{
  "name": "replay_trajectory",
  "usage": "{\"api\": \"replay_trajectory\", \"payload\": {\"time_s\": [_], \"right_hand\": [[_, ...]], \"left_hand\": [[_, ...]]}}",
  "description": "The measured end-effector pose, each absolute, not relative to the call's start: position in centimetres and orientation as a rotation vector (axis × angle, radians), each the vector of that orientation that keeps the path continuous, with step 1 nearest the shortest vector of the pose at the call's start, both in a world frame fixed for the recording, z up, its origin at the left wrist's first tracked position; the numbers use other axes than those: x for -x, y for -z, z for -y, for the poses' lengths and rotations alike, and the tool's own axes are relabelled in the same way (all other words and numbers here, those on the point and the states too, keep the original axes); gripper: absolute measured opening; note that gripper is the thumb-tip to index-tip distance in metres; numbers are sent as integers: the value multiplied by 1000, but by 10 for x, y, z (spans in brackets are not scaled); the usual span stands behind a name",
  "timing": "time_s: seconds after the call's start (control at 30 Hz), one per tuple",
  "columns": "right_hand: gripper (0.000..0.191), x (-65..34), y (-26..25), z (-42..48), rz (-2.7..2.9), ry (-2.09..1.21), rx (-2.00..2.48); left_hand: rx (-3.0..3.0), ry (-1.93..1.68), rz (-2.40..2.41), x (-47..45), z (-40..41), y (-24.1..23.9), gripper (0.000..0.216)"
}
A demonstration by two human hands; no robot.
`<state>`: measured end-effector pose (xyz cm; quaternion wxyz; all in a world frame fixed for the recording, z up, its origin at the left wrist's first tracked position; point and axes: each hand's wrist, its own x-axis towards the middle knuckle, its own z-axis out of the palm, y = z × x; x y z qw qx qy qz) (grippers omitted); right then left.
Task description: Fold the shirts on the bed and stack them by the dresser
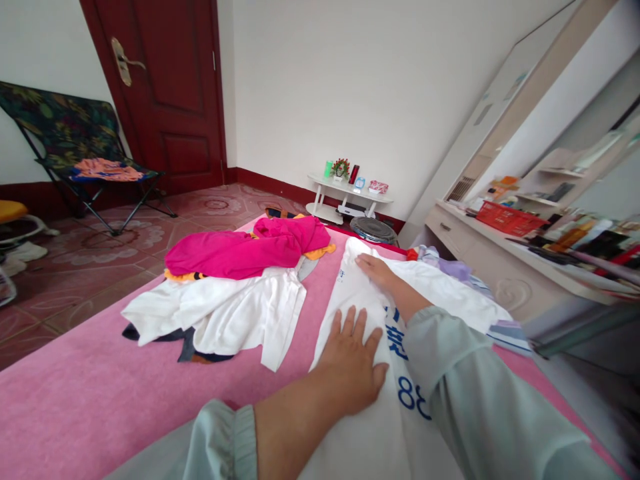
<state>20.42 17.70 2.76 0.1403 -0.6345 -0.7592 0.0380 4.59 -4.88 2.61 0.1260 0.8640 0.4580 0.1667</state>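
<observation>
A white shirt [357,433] with blue printed characters lies lengthwise on the pink bedspread [100,400], its left edge folded straight. My left hand [353,363] rests flat on the shirt's middle with its fingers spread. Farther up, my right hand [377,272] lies on the shirt near its far end, its fingers stretched forward. Part of the right hand is blurred, and neither hand grips the cloth visibly. Left of the shirt is a loose pile with a bright pink garment [240,252] on top and a white garment [240,310] in front of it.
More white cloth [445,290] and a striped garment [510,335] lie along the bed's right side. Beyond stands a dresser [480,260] with a red basket [510,219]. A folding chair [65,127] is at far left, and a low white stand [345,189] is by the wall.
</observation>
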Motion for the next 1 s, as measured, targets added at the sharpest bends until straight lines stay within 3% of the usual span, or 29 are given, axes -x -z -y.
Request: {"api": "replay_trajectory", "payload": {"time_s": [0.17, 0.33, 0.53, 0.67, 0.8, 1.0], "right_hand": [[34, -259, -50, -139, 1823, 152, 2161], [46, -302, -61, -109, 1628, 77, 2539], [34, -287, -51, -90, 1670, -329, 2283], [24, -275, -38, -79, 1534, -374, 2102], [24, -279, -39, -77, 1613, -305, 2195], [39, -284, -70, -105, 1807, 103, 2441]], "left_hand": [[-2528, -482, -1337, -46, 48, -23, 63], [-2544, -494, -1351, -48, 48, -20, 61], [-2546, -492, -1380, -48, 49, -21, 60], [-2543, -467, -1365, -47, 50, -23, 60], [-2544, -508, -1352, -47, 49, -22, 60], [-2527, -523, -1332, -47, 48, -21, 61]]}}
